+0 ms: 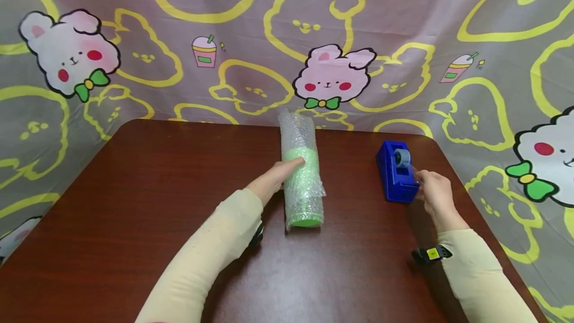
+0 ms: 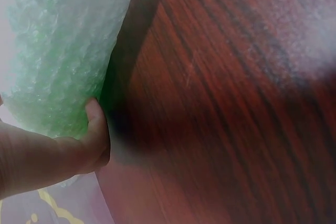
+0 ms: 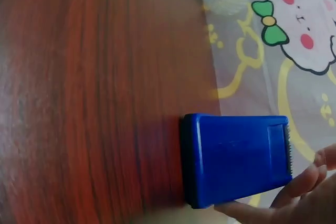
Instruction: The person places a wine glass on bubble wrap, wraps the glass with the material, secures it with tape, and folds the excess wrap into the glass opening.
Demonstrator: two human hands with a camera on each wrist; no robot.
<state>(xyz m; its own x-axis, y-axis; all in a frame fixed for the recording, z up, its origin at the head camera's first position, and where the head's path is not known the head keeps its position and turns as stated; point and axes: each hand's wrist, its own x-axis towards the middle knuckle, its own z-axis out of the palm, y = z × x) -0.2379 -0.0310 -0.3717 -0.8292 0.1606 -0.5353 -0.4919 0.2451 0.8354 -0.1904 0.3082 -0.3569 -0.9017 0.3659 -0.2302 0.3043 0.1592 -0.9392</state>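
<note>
A green cylinder wrapped in bubble wrap (image 1: 305,188) lies lengthwise on the table. My left hand (image 1: 280,171) grips its left side, thumb over the top; the other fingers are mostly hidden behind it. In the left wrist view, the hand (image 2: 63,153) presses into the wrap. To the right stands a blue tape dispenser (image 1: 396,176) holding a roll of clear tape (image 1: 402,158). My right hand (image 1: 435,191) is at its front right, fingertips pinched together by the serrated cutter (image 3: 290,153), where the tape end barely shows. One finger lies along the dispenser's side (image 3: 236,161).
The dark brown wooden table (image 1: 157,188) reaches back to a patterned cloth (image 1: 251,64) that hangs behind and along both sides. Loose bubble wrap (image 1: 296,128) extends past the cylinder's far end to the table's back edge.
</note>
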